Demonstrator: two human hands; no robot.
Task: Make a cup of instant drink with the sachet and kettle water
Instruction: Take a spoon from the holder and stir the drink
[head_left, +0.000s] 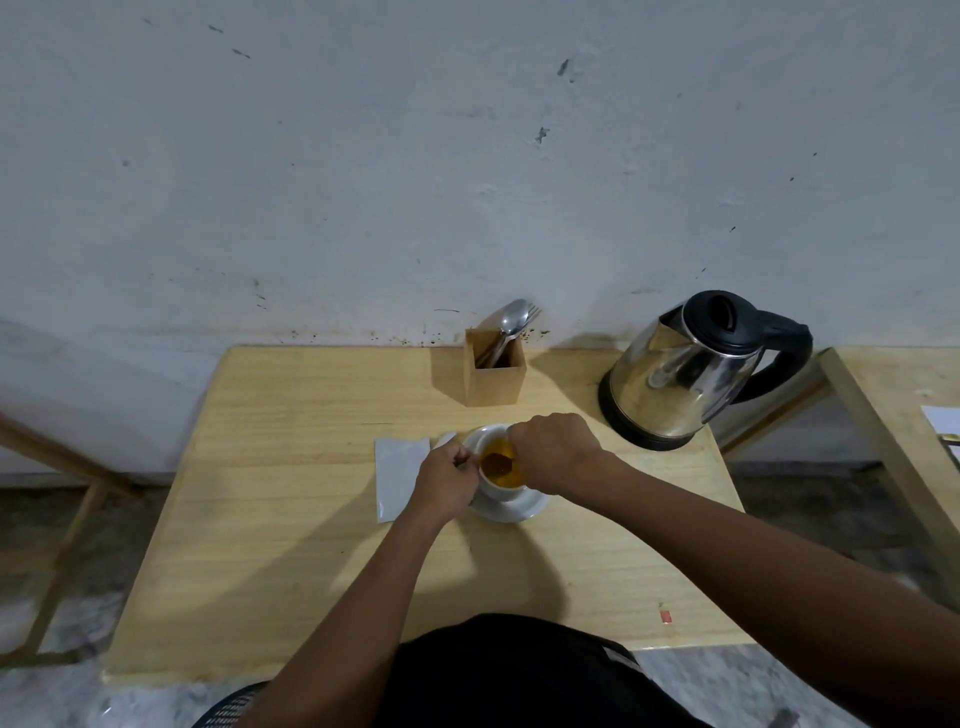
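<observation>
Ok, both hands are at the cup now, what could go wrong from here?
The cup holds orange liquid and sits on a saucer; a jolt from the left hand gripping its side could slop it over. The right hand hangs curled over the drink, so splashes may hit it. The sachet lies beside the saucer and could get wet.

Left hand (448, 480), right hand (553, 451) at cup (497, 491)

Wall (467, 156): white, scuffed, dark specks. Table (291, 530): pale wood, against wall. 2nd wooden table (883, 384), R edge. Wooden frame (78, 540), L. Floor (779, 691): mottled grey.
</observation>
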